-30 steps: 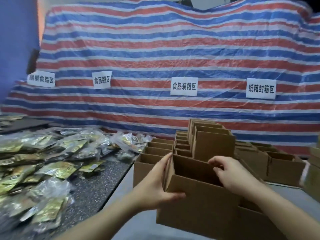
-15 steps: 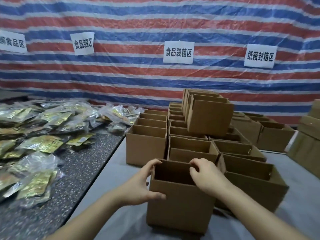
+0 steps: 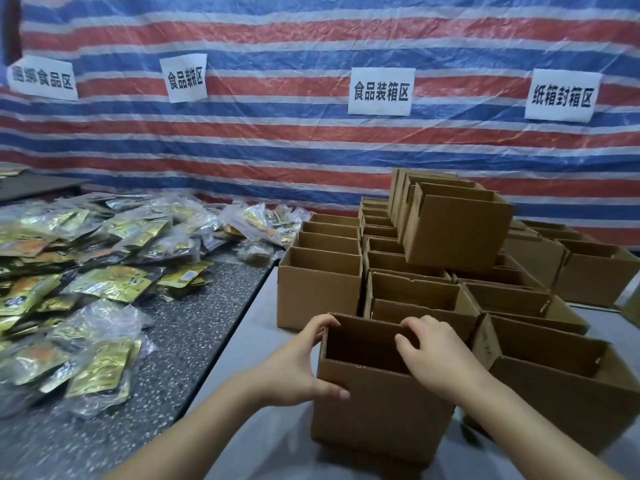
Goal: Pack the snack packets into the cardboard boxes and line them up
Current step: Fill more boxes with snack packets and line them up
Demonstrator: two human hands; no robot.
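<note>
Open brown corrugated cardboard box (image 3: 377, 407) stood on smooth grey tabletop (image 3: 249, 344), nearest in box rows. Left hand (image 3: 298, 372) gripped its left wall; right hand (image 3: 433, 355) curled over rim. Crinkly gold foil snack packets (image 3: 104, 271) heaped on speckled dark slab (image 3: 180, 341), left.

Both forearms are bare to the frame's edge, and the hands (image 3: 346, 362) wear nothing.

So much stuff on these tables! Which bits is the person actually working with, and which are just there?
Part of the job:
- open cardboard box, gripped by the left hand and right hand
- other empty boxes
- snack packets

Just there:
- striped tarp
- paper signs
- dark speckled tabletop
</note>
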